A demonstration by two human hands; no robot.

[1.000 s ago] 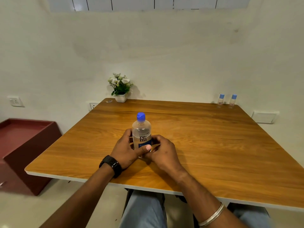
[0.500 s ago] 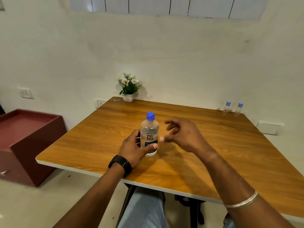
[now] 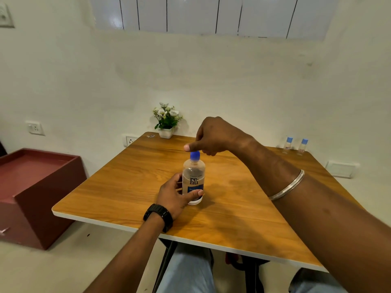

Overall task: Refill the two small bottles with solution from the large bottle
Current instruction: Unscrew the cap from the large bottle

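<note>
Two grips, one large bottle
Left grip wraps its body — right grip curls over the blue cap, hold unclear.

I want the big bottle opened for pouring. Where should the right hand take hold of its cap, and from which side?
Pinch the blue cap round its sides from above: the big bottle stands upright, the left hand grips its label low, and the right hand hovers over the cap.

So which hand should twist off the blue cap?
Probably the right. The right hand hovers right over the blue cap, while the left hand grips the big bottle low down, steadying it.
</note>
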